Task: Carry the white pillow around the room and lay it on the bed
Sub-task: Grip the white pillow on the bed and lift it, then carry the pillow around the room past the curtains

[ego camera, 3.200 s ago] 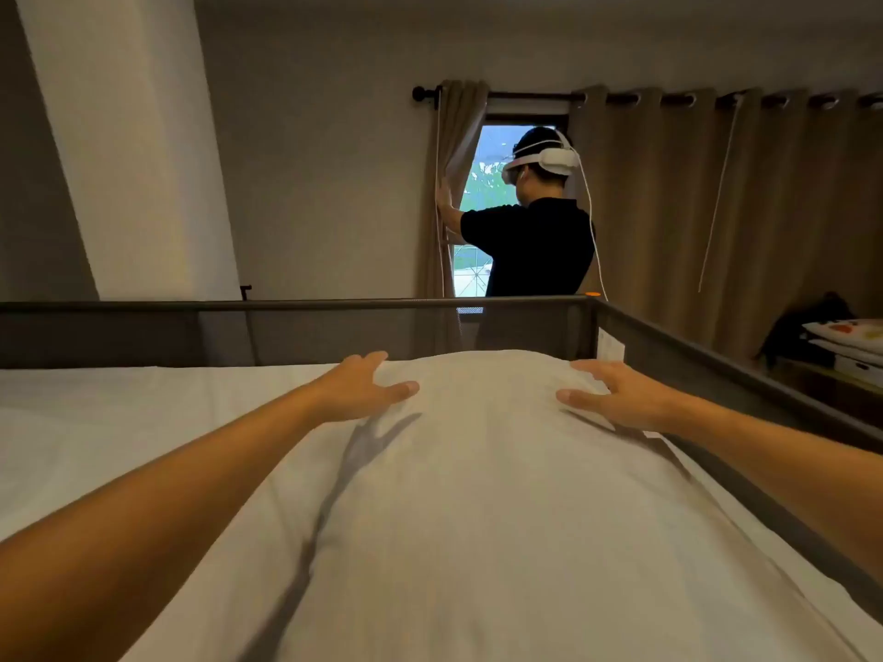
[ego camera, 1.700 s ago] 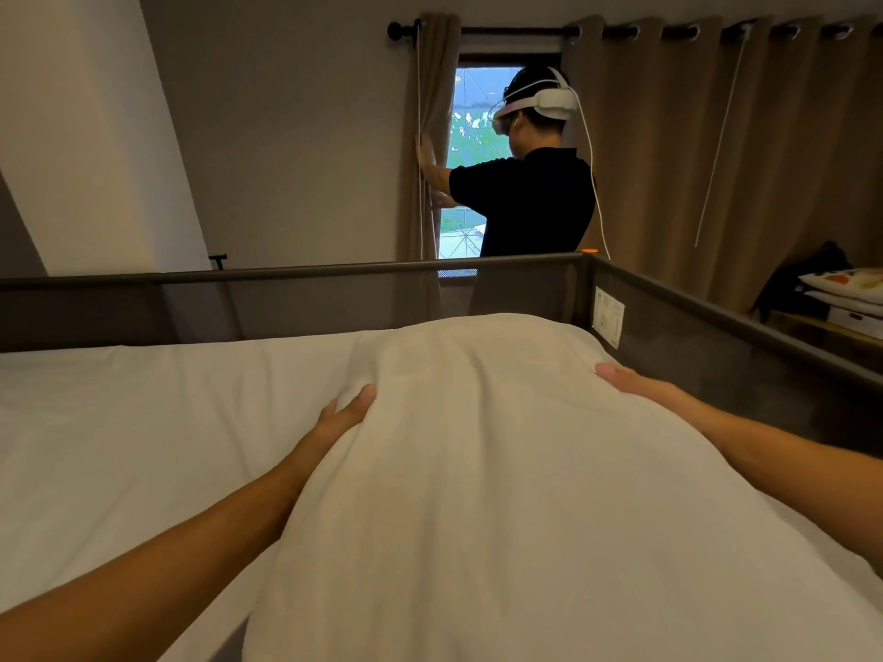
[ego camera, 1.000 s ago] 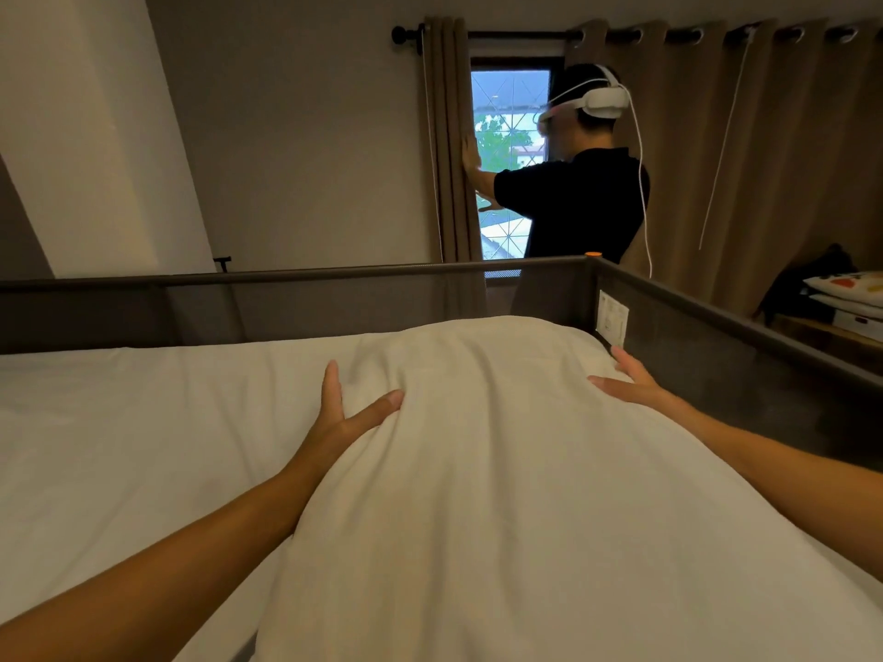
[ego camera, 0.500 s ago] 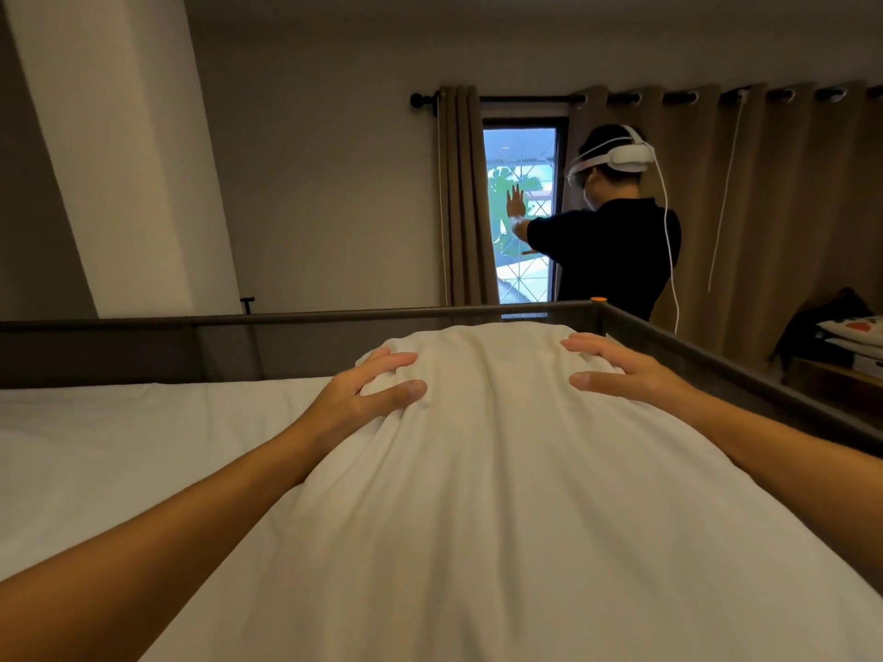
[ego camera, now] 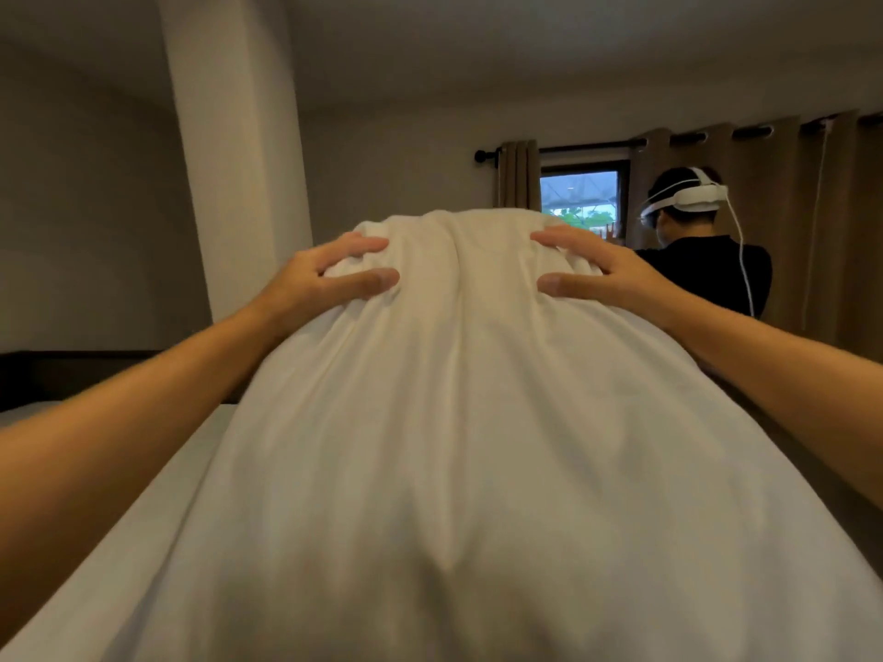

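Observation:
The white pillow (ego camera: 454, 422) fills the middle of the view, its far end raised above the bed. My left hand (ego camera: 329, 279) grips its far left corner, fingers and thumb pinching the cloth. On the far right corner my right hand (ego camera: 597, 274) holds it the same way. The white bed sheet (ego camera: 143, 508) shows at lower left, under and beside the pillow. The pillow hides most of the dark bed rail.
A person in a black shirt (ego camera: 702, 265) with a white headset stands at the window (ego camera: 580, 198) beyond the bed, back right. Brown curtains (ego camera: 812, 222) hang along the right wall. A white column (ego camera: 239, 160) rises at the left. The dark bed rail (ego camera: 71, 375) shows at far left.
Both hands have closed on the pillow's far corners and lifted that end up, so it now hides the rail. The view has tilted upward. The person has shifted right of the window.

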### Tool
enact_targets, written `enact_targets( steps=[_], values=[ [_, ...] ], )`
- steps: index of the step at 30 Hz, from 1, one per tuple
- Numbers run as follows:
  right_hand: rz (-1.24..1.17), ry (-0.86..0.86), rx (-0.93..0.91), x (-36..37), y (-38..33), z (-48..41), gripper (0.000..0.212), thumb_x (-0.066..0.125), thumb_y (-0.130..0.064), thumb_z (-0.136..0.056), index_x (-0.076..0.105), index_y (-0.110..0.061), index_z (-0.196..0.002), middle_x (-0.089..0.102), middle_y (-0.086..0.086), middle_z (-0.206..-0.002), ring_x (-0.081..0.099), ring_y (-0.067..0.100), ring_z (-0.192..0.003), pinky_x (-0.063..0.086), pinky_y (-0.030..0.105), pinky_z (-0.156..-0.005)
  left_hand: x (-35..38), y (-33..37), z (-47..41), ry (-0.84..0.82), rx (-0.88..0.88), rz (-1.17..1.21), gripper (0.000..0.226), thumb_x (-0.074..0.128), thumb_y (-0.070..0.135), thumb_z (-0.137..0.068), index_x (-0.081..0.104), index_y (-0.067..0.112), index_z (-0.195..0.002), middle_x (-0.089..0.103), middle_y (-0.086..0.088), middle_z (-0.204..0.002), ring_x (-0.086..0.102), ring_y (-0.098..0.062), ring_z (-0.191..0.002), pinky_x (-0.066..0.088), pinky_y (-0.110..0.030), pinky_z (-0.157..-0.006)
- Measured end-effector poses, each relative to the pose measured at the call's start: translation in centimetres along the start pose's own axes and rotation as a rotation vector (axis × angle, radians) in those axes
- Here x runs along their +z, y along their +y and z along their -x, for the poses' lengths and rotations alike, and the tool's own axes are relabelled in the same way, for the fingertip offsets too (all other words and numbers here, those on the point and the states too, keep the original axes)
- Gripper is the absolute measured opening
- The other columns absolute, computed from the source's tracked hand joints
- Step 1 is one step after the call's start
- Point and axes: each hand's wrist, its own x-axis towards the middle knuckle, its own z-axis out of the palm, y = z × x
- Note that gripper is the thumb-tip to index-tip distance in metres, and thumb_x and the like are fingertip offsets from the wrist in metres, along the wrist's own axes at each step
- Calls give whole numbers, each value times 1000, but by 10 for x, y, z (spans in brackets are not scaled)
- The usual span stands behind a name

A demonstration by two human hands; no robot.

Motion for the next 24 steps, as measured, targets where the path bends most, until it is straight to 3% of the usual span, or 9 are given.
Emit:
enact_targets(
  steps=[4, 7, 9, 11, 15, 20, 24],
  values=[
    [-57, 3, -138, 9, -26, -30, 71, 70, -67, -53, 55, -52, -121, 39, -24, -142, 37, -8, -123, 30, 11, -93, -45, 31, 11, 137, 16, -92, 44, 74, 47, -68, 64, 46, -112, 45, 17, -142, 49, -3, -120, 36, -19, -92],
    [-115, -11, -230, 22, -46, -49, 73, 70, -68, -54, 55, -51, -123, 39, -22, -146, 39, -10, -123, 32, 3, -85, -78, 54, 26, 240, 57, -164, 41, 73, 37, -74, 65, 38, -114, 51, 15, -136, 51, 13, -113, 36, -7, -91],
    [-175, -19, -273, 35, -63, -59, 75, 72, -68, -54, 55, -49, -125, 39, -20, -147, 41, -4, -126, 33, 8, -87, -101, 70, 39, 300, 69, -219, 39, 71, 34, -76, 66, 35, -114, 53, 16, -132, 50, 27, -99, 38, 2, -80],
    [-236, -39, -310, 51, -82, -67, 72, 74, -66, -54, 56, -51, -123, 40, -22, -145, 43, -2, -126, 35, 14, -91, -127, 83, 57, 341, 59, -282, 39, 70, 35, -77, 67, 36, -115, 51, 19, -133, 45, 32, -98, 39, 2, -79],
    [-331, -106, -371, 92, -125, -75, 64, 77, -61, -58, 56, -56, -118, 40, -29, -139, 44, -9, -118, 38, 22, -94, -176, 100, 103, 405, 19, -356, 40, 71, 39, -75, 66, 43, -115, 47, 21, -140, 45, 28, -105, 38, -9, -85],
    [-397, -190, -463, 155, -186, -72, 68, 77, -56, -60, 56, -49, -125, 37, -19, -147, 38, 2, -131, 31, 25, -104, -236, 108, 174, 449, -49, -447, 53, 72, 54, -60, 65, 49, -112, 46, 21, -142, 43, 21, -117, 36, -13, -88],
    [-452, -290, -499, 215, -246, -62, 66, 75, -44, -71, 51, -40, -132, 33, -14, -151, 36, 9, -132, 32, 22, -99, -290, 112, 244, 491, -113, -548, 52, 70, 56, -63, 62, 53, -114, 44, 25, -142, 38, 28, -114, 34, -16, -90]
  ],
)
